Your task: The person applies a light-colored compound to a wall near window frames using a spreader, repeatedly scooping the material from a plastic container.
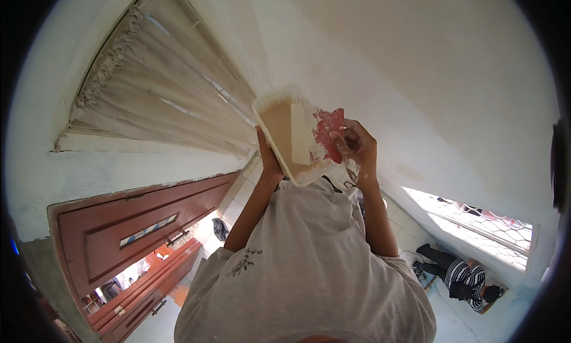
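My left hand (270, 160) grips the left side of a cream rectangular plastic tub (306, 177), holding it up in front of my chest. Wet beige putty (278, 126) covers the bottom of the tub. In my right hand (360, 146) is a red putty spreader (329, 132), pinched between thumb and fingers. Pale putty is smeared over the spreader, thickest toward its left edge, which lies over the tub. Whether the blade touches the tub cannot be told. Dried putty marks my right thumb and wrist.
A pale wall (428, 75) with darker damp-looking patches rises ahead. A beige curtain (172, 87) hangs upper left above a red-brown wooden door (143, 224). At lower right, a person in a striped top (467, 279) is low by the floor, near a grilled window (476, 224).
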Demonstrator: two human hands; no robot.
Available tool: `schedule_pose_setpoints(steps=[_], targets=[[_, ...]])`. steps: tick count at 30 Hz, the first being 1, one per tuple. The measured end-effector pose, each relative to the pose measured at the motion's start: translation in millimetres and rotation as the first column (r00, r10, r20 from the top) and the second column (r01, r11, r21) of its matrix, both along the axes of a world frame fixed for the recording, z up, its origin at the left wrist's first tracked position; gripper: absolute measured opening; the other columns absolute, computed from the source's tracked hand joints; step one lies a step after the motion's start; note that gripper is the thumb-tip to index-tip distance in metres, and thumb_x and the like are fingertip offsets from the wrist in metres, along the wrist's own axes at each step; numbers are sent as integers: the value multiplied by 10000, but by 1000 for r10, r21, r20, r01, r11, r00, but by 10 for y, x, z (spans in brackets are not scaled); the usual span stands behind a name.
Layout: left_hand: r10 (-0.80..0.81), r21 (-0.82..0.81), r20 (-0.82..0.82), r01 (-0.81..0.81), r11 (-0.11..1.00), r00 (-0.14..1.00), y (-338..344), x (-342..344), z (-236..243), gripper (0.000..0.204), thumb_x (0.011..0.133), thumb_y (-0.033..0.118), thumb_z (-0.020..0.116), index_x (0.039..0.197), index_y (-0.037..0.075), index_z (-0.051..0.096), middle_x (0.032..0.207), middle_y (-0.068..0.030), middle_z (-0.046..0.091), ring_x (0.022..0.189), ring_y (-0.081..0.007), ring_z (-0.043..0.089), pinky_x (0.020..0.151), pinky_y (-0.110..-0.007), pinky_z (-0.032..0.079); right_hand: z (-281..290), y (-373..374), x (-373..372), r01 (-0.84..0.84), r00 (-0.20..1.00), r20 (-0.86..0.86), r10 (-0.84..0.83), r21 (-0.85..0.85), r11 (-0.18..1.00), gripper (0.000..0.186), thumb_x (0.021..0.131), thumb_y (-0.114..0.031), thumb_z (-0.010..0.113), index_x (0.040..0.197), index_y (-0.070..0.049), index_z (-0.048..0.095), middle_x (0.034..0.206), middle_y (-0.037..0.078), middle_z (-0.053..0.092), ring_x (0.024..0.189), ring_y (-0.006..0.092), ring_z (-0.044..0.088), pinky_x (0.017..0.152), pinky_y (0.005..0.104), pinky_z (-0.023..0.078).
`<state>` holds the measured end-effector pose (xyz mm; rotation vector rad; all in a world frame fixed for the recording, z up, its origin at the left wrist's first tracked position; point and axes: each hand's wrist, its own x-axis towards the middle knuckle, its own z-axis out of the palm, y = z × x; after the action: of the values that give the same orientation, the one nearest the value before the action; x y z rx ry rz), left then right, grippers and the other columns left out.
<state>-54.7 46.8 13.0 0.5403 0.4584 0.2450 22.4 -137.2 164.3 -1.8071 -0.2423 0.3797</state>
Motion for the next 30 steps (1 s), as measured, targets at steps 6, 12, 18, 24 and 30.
schedule_pose_setpoints(steps=[6, 12, 18, 24, 30], targets=[[11, -59, 20, -9, 998, 1000, -16, 56, 159, 811, 997, 751, 320, 1493, 121, 440, 1353, -105, 592, 1195, -239, 619, 972, -395, 558, 14, -6, -202, 56, 940, 329, -96, 128, 990, 238, 967, -108, 695, 1128, 19, 575, 873, 134, 739, 742, 190, 725, 683, 342, 572], [-80, -62, 34, 82, 995, 996, 43, 40, 45, 827, 991, 763, 306, 1485, 116, 449, 1338, -110, 608, 1192, -244, 623, 969, -399, 560, 136, 138, -142, -159, 786, 545, 292, -279, 947, 188, 956, -86, 691, 1052, 5, 558, 785, 202, 665, 694, 348, 693, 588, 389, 529], [-39, -98, 34, 42, 994, 999, 17, 12, -1, 832, 987, 771, 297, 1496, 130, 448, 1379, -113, 586, 1207, -250, 610, 991, -421, 546, 153, 132, -80, -166, 836, 450, 313, -336, 927, 170, 952, -72, 691, 1023, 13, 562, 804, 168, 687, 670, 289, 691, 603, 378, 542], [0, -93, 209, 20, 995, 978, -25, 53, 433, 585, 1053, 485, 434, 1472, 78, 457, 1391, -95, 570, 1274, -243, 560, 1057, -429, 491, -148, -97, 70, -80, 974, 213, 75, 15, 997, 184, 932, -53, 695, 1065, 16, 588, 896, 106, 690, 818, 147, 689, 681, 315, 563], [94, 523, 280, -234, 820, 955, 228, -63, 595, 588, 1041, 461, 500, 1492, 87, 443, 1411, -101, 569, 1286, -257, 566, 1105, -458, 458, 163, 238, 58, -36, 901, -279, 332, 715, 698, 492, 954, -82, 668, 1418, -23, 514, 1192, 64, 673, 1080, 180, 662, 856, 355, 586]])
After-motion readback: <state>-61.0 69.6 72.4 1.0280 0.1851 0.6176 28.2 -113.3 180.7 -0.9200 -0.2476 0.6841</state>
